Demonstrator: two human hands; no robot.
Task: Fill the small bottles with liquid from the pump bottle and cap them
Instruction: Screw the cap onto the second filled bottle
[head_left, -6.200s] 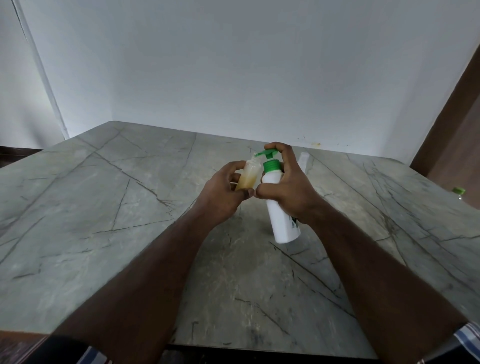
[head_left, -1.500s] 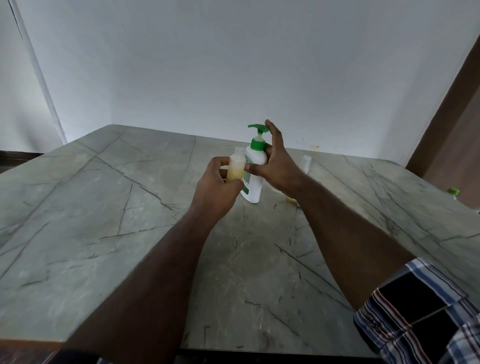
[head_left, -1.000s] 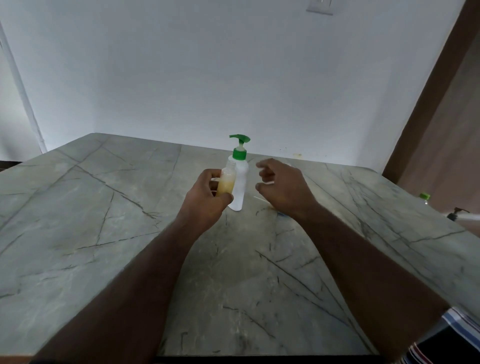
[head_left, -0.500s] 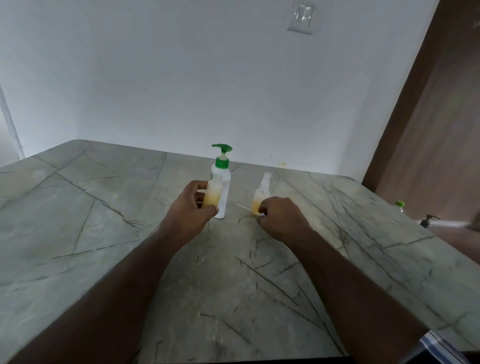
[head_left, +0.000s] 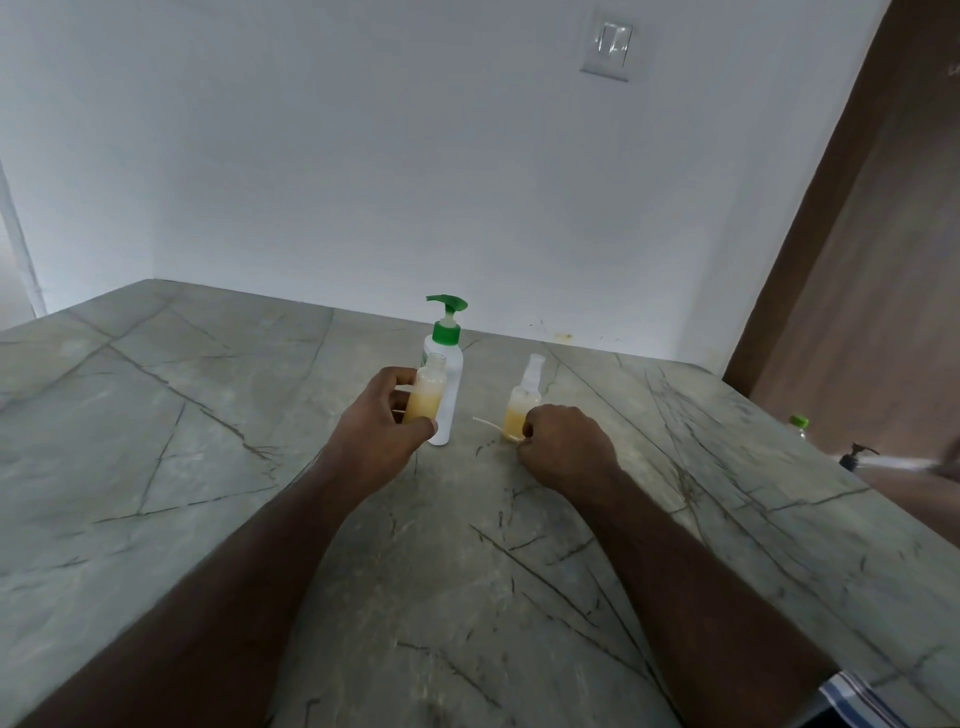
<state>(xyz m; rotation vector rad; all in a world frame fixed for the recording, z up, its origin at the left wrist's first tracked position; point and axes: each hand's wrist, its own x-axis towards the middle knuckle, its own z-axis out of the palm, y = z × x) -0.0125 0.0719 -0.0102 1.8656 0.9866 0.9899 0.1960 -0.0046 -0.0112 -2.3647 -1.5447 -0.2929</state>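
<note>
On the grey marble table (head_left: 208, 467), my left hand (head_left: 379, 441) grips a small clear bottle (head_left: 428, 395), uncapped and about half full of yellow liquid, held upright. Right behind it stands the white pump bottle (head_left: 451, 384) with its green pump head. A second small bottle (head_left: 521, 410), holding yellow liquid and topped with a white spray cap, stands to the right. My right hand (head_left: 563, 449) rests on the table beside it with fingers curled onto a thin white tube (head_left: 485, 422); what the tube joins to is hidden under the hand.
A white wall with a light switch (head_left: 607, 47) backs the table. A brown wooden door (head_left: 857, 260) is at the right. Beyond the table's right edge are a green-capped bottle (head_left: 798, 423) and a black pump top (head_left: 856, 453).
My right hand released the pump bottle, which now stands on the table, and dropped beside the second small bottle onto the thin tube. My left hand keeps the open small bottle.
</note>
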